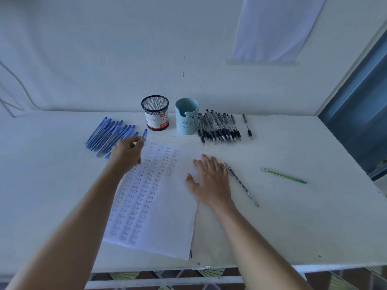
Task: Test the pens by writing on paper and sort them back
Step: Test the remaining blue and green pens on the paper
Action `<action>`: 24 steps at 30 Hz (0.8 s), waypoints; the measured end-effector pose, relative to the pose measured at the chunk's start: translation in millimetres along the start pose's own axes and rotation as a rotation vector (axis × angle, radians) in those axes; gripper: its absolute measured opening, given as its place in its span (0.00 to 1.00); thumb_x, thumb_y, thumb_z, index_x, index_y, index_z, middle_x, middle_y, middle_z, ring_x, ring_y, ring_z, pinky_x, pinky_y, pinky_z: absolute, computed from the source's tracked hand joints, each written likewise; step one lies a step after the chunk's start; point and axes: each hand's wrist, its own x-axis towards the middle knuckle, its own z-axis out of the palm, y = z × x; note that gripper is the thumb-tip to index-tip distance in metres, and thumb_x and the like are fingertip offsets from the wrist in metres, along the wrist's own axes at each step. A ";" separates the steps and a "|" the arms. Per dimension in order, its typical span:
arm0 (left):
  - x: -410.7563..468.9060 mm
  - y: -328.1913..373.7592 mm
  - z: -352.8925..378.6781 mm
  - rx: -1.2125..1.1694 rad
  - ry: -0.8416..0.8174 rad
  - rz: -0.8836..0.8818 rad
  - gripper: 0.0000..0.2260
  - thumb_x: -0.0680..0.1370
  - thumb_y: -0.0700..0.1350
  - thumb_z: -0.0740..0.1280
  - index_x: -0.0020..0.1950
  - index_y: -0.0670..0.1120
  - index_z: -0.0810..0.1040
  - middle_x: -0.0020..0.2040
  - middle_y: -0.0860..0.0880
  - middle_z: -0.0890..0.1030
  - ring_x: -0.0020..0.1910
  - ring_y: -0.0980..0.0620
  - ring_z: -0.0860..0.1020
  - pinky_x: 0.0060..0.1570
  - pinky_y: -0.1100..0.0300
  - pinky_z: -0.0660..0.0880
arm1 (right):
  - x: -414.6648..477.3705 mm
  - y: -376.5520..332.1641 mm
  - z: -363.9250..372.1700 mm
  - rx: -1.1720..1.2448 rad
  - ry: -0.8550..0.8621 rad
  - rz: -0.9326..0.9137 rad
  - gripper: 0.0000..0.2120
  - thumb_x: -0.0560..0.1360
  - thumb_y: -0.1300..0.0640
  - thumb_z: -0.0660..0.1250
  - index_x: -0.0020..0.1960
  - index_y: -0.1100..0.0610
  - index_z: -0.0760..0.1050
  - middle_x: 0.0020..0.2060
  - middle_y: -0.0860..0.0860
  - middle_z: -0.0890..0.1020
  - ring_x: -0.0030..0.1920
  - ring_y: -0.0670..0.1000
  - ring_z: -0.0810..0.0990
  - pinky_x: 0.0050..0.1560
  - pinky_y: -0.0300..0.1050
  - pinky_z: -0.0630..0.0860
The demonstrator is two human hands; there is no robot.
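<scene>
As L hand grips pen, cups upright.

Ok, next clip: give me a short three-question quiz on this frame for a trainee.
1. True or false: the right hand grips a pen.
2. Which holds the blue pen? A. the left hand B. the right hand C. neither hand
3. What word is written over and over on the paper?
Key: 1 false; 2 A; 3 Test.
</scene>
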 end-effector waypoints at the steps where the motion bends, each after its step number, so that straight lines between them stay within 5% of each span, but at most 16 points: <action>1: 5.3 -2.8 -3.6 0.175 0.016 0.019 0.16 0.83 0.45 0.61 0.69 0.47 0.77 0.42 0.41 0.84 0.43 0.43 0.80 0.43 0.55 0.74 | 0.0 0.4 0.4 0.000 0.000 0.000 0.30 0.77 0.37 0.50 0.76 0.46 0.62 0.79 0.49 0.57 0.79 0.55 0.52 0.76 0.56 0.48; 3: 15.1 -9.7 -6.3 0.416 -0.005 0.066 0.20 0.81 0.40 0.59 0.72 0.45 0.74 0.60 0.37 0.78 0.61 0.38 0.75 0.57 0.49 0.71 | 0.0 1.6 0.8 -0.004 0.003 -0.001 0.29 0.77 0.38 0.52 0.76 0.46 0.61 0.79 0.49 0.57 0.79 0.55 0.51 0.76 0.56 0.47; 6: 24.1 -24.7 -3.2 0.608 -0.021 0.047 0.17 0.80 0.38 0.60 0.68 0.40 0.76 0.63 0.37 0.70 0.65 0.36 0.68 0.62 0.42 0.68 | 0.0 0.2 0.2 0.003 0.009 0.003 0.32 0.75 0.36 0.47 0.75 0.46 0.62 0.79 0.49 0.58 0.79 0.54 0.52 0.76 0.56 0.48; 10: 26.3 -35.9 -2.2 0.653 0.101 0.098 0.17 0.78 0.42 0.69 0.66 0.42 0.77 0.61 0.38 0.75 0.60 0.36 0.74 0.57 0.41 0.74 | 0.2 -0.3 1.8 -0.002 0.037 0.008 0.37 0.70 0.34 0.41 0.74 0.46 0.64 0.79 0.49 0.59 0.79 0.54 0.54 0.76 0.56 0.49; 15: 31.4 -44.6 -11.1 0.526 0.250 0.148 0.03 0.76 0.33 0.66 0.44 0.38 0.77 0.44 0.39 0.80 0.40 0.38 0.78 0.35 0.47 0.77 | 0.5 -0.7 2.1 -0.001 0.049 0.009 0.37 0.70 0.34 0.42 0.73 0.46 0.66 0.78 0.49 0.61 0.78 0.54 0.55 0.76 0.56 0.50; 24: 26.7 -39.5 -10.3 0.455 0.284 0.180 0.03 0.77 0.38 0.66 0.44 0.40 0.78 0.42 0.41 0.81 0.40 0.42 0.77 0.39 0.49 0.77 | 0.6 -0.6 2.3 0.000 0.056 0.008 0.37 0.70 0.34 0.42 0.73 0.46 0.66 0.78 0.49 0.61 0.78 0.54 0.55 0.75 0.55 0.50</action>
